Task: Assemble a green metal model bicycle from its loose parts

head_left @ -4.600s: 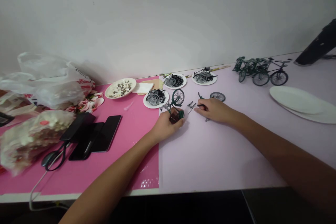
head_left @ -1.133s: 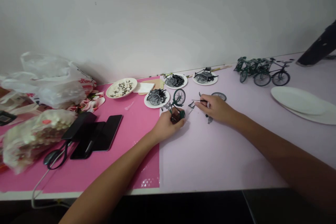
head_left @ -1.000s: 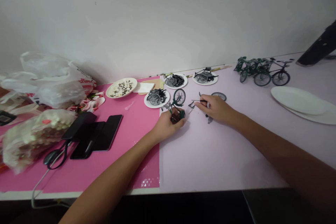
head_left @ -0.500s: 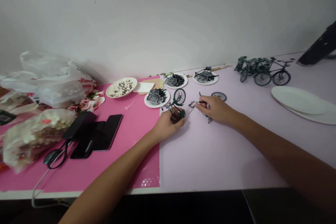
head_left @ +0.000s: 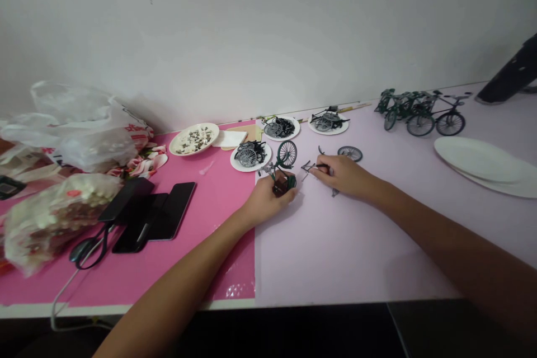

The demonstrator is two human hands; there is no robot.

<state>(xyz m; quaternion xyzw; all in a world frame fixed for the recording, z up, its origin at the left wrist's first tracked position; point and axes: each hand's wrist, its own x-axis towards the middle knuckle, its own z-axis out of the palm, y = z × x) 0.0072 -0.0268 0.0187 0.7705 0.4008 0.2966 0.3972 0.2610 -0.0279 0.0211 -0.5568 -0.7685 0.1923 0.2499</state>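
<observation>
My left hand (head_left: 271,198) is closed around a green model bicycle (head_left: 277,169), one spoked wheel standing up above my fingers; the palm side hides part of its frame. To its right, my right hand (head_left: 344,174) pinches a thin dark piece (head_left: 322,166) whose exact kind is too small to make out. Just left of those fingertips is a small angular grey part (head_left: 308,166), close to or touching the table. A loose spoked wheel (head_left: 350,153) lies flat behind my right hand. Another small grey part (head_left: 335,192) shows partly below it.
White plates with model bicycle parts (head_left: 250,155) stand at the back. Several finished model bicycles (head_left: 419,112) are at the right, near stacked white plates (head_left: 474,159). Left are a bowl of small pieces (head_left: 194,140), phones (head_left: 173,211), plastic bags (head_left: 79,128) and a cable (head_left: 62,293).
My right hand has shifted very slightly, and the thin dark piece in its fingers has tilted. My left hand and the model bicycle stay in place.
</observation>
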